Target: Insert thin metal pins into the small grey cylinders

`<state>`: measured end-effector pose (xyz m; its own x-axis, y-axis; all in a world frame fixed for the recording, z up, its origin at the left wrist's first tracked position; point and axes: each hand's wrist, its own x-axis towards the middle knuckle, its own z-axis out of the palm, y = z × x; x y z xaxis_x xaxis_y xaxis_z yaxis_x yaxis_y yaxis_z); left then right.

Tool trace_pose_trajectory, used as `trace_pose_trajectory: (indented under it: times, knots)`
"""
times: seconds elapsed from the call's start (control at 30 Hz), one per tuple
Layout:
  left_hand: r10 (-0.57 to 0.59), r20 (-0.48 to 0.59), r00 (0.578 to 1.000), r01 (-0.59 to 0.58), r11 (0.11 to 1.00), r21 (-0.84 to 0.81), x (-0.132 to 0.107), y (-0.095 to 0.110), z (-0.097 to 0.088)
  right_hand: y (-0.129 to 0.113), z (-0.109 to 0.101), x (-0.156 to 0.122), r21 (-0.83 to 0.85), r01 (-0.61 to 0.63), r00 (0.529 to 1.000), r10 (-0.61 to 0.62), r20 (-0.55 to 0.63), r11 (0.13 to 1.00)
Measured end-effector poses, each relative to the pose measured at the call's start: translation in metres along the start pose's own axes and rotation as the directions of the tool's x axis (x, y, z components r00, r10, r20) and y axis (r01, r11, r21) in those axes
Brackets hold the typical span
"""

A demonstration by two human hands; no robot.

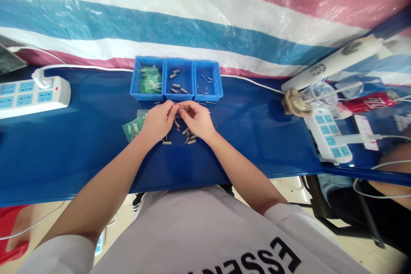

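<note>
My left hand (159, 120) and my right hand (198, 119) meet above the blue table, fingertips pinched together. Between them shows a thin metal pin (181, 107); its ends are hidden by the fingers. Below my right hand lies a loose pile of small metal cylinders (192, 141), some with thin pins in or beside them. Another metal cylinder (167, 142) lies near my left wrist. A green plastic packet (133, 128) with small pale parts rests left of my left hand, partly covered by it.
Behind my hands stand three joined blue bins: one with green packets (150, 79), one with metal cylinders (176, 86), one with thin pins (207, 79). Power strips (35, 96) (330, 135) lie at both sides. A cup, red can (369, 102) and phone (366, 132) are right, near another person.
</note>
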<state>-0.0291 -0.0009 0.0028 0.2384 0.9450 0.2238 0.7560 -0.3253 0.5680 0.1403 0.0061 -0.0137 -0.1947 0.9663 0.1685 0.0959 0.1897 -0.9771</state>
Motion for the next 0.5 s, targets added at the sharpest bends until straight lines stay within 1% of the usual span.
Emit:
trace_pose_trajectory:
  times: [0.17,0.23,0.37,0.5]
  knots:
    - [0.024,-0.038,0.999,-0.024,1.000,0.019,0.0004,-0.0007,-0.0007,-0.0026,0.0001,0.0003,0.020,-0.004,1.000,0.004,-0.030,1.000]
    - [0.024,-0.072,0.997,-0.025,1.000,-0.015,-0.0004,0.0002,-0.0009,-0.0024,0.0000,0.0014,0.057,-0.028,0.999,0.030,-0.033,0.998]
    - [-0.020,-0.142,0.990,0.001,0.992,-0.129,-0.0029,0.0018,0.0002,-0.0014,-0.0008,0.0042,0.120,-0.081,0.994,0.089,-0.059,0.990]
    - [-0.021,-0.168,0.986,-0.006,0.987,-0.159,-0.0040,0.0017,0.0015,-0.0018,-0.0005,0.0040,0.131,-0.094,0.991,0.105,-0.077,0.987]
